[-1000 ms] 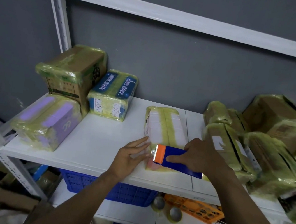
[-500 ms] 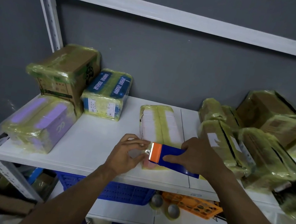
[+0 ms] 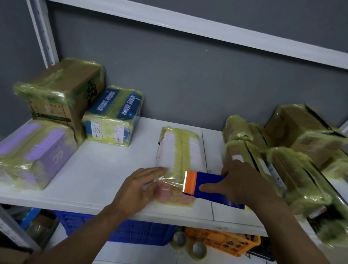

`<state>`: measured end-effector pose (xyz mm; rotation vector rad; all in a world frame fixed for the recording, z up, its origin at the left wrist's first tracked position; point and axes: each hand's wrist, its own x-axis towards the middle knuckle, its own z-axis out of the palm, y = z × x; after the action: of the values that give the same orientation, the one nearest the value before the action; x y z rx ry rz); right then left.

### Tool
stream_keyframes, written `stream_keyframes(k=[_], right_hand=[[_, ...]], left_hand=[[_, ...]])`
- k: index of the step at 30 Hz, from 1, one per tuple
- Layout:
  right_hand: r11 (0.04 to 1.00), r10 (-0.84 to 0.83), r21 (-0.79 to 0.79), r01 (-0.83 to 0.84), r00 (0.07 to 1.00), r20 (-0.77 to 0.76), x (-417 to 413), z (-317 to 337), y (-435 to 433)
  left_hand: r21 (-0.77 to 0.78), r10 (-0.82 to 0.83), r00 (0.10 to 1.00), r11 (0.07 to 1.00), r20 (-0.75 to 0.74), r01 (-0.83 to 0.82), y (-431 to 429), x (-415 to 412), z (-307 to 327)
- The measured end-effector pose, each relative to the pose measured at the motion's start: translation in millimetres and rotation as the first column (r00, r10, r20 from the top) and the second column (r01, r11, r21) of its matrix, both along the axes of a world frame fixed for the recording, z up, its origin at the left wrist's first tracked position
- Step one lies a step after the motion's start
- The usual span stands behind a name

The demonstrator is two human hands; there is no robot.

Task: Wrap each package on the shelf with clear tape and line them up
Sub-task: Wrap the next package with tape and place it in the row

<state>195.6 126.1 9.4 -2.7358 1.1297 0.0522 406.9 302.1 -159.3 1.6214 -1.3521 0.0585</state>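
Observation:
A flat white package [image 3: 177,150] with yellowish tape strips lies in the middle of the white shelf [image 3: 102,166]. My right hand [image 3: 243,183] grips a blue tape dispenser with an orange toothed head [image 3: 205,187] held over the package's near end. A clear strip of tape runs from the dispenser's teeth to the left across the package. My left hand [image 3: 139,187] lies flat with fingers spread, pressing on the near left corner of the package and the tape.
Wrapped packages stand at the left: a brown carton [image 3: 61,92], a blue box [image 3: 115,115], a purple box [image 3: 31,153]. Several wrapped packages [image 3: 292,169] crowd the right. Below the shelf sit a blue crate [image 3: 138,231], an orange basket [image 3: 223,240] and tape rolls [image 3: 197,249].
My left hand went from curled fingers pinching the tape end to lying flat on the package. The dispenser has shifted slightly right, drawing out more tape. The camera tilted a little.

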Motion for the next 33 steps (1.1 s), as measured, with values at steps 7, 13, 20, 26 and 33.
stream_keyframes(k=[7,13,20,26,33], right_hand=[[0.994,0.024,0.110,-0.026,0.999,0.026,1.9,-13.6,-1.0],[0.992,0.039,0.121,-0.042,0.999,0.024,6.4,-16.2,-3.9],[0.988,0.033,0.148,-0.037,0.999,0.032,4.7,-23.1,-6.6],[0.989,0.035,0.140,-0.044,0.997,0.069,3.7,-25.3,-4.0],[0.985,0.021,0.165,-0.040,0.993,0.118,-3.2,-22.5,8.3]], left_hand=[[0.109,0.046,0.987,0.992,0.153,-0.063,17.2,-11.5,7.5],[0.142,0.060,0.963,0.985,0.263,-0.100,4.7,-11.3,25.2],[0.211,-0.037,0.994,0.977,0.101,0.015,0.5,1.9,17.5],[0.187,-0.093,0.981,0.980,0.173,0.060,-2.5,2.1,16.6],[0.188,-0.118,0.982,0.978,0.146,0.090,1.1,8.9,23.1]])
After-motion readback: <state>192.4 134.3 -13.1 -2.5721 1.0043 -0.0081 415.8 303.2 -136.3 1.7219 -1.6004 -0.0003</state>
